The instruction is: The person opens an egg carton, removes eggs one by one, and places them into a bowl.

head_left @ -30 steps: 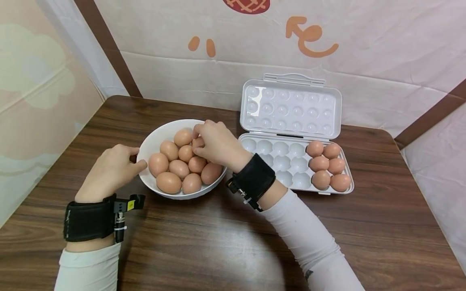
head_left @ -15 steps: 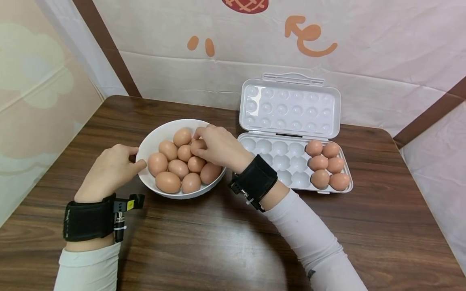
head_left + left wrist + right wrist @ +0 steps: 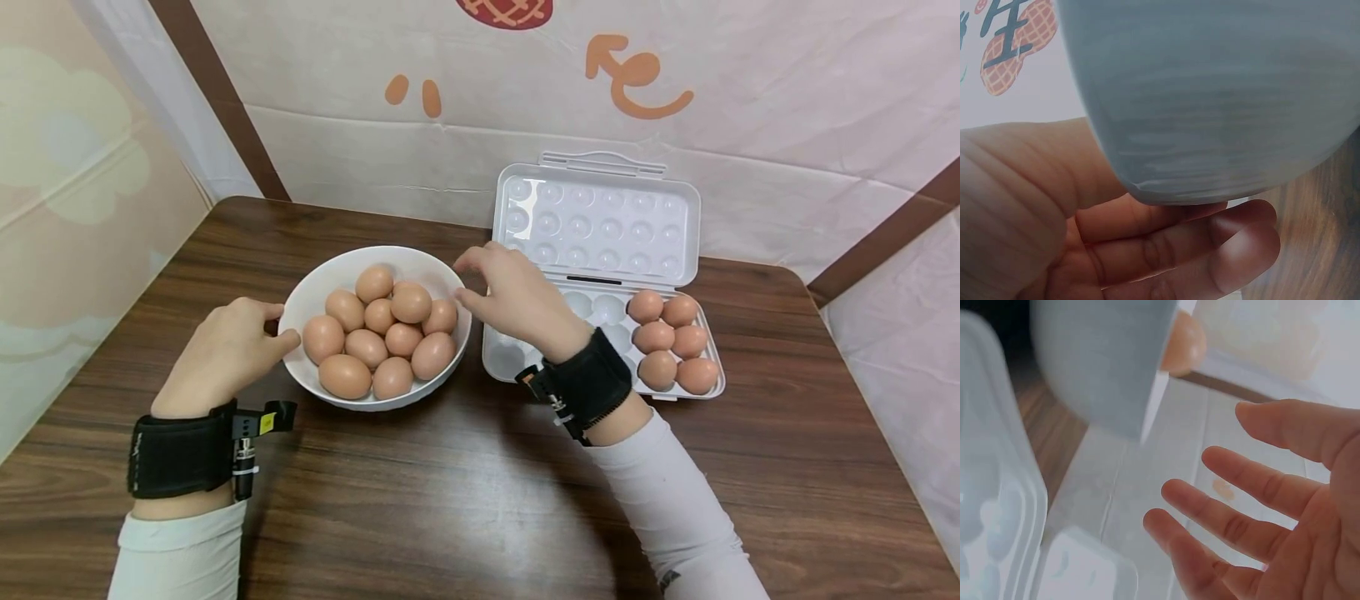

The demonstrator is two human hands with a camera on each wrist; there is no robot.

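Left hand: my left hand [image 3: 225,354] rests against the left side of the bowl [image 3: 330,271]; in the left wrist view my fingers [image 3: 1210,244] lie straight under its curved wall [image 3: 1210,94], touching it — nothing gripped.
Right hand: my right hand [image 3: 517,296] hovers just right of the bowl, over the near-left corner of the egg box [image 3: 510,358]; the right wrist view shows my fingers [image 3: 1235,519] spread apart and the palm empty.
Eggs in bowl: a heap of brown eggs [image 3: 378,333] fills the bowl; one egg [image 3: 411,302] sits on top, nearest my right fingertips but not touched.
Egg box: it stands open just right of the bowl, lid [image 3: 596,221] tipped back; six eggs [image 3: 671,342] sit in the cups farthest from the bowl.
Table: bowl and box both stand on the dark wooden table [image 3: 450,500].
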